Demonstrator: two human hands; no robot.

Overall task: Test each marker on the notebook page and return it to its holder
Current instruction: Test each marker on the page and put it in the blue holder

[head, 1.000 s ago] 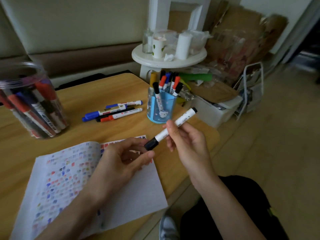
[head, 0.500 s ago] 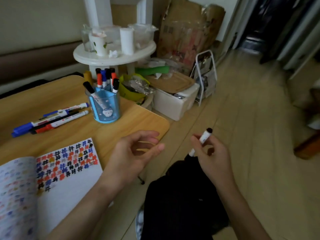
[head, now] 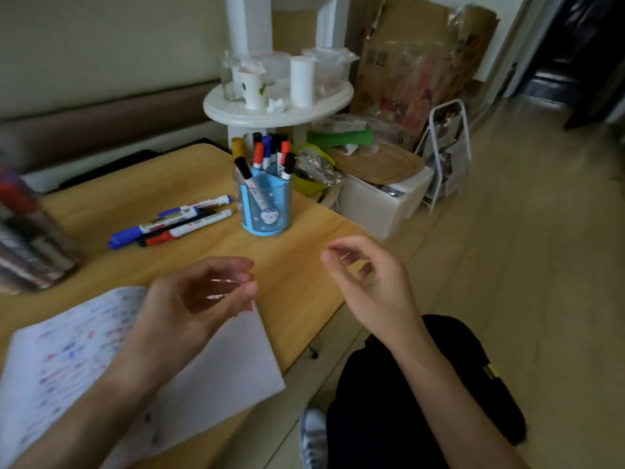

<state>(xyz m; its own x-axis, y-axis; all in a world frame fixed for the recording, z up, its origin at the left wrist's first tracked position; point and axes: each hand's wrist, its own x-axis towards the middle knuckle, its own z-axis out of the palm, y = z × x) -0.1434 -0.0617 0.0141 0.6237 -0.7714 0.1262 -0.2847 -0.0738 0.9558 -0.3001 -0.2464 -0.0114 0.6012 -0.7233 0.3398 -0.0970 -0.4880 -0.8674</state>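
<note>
Over the counter (head: pixel 297 265) now, both hands up and holding nothing: left hand (head: pixel 199 299) above the right page of the notebook (head: pixel 220 367), fingers loosely curled, thumb and fingertips apart; right hand (head: pixel 368 286) just off the counter's rounded right edge, likewise loosely curled. Between hands and blue holder (head: pixel 267 211), a band of pale wood grain. Holder standing near the counter's far right edge, translucent blue plastic, split into compartments, a small cartoon face printed on the front; markers (head: pixel 270 154) upright inside, white barrels with black, red and blue caps, one black-capped marker leaning left. Left of it, loose markers (head: pixel 172 225) lying flat side by side, blue, black and red ends, labels too blurred to read. At the far left edge, a clear round jar (head: pixel 30 238) packed with more, smeared by blur. Notebook open flat, paper covered in small coloured marks, nothing legible. Beyond the counter, a round white stand (head: pixel 277 110) and a white bin (head: pixel 382 198) with a wooden lid; to the right, light plank floor (head: pixel 507 265)
</note>
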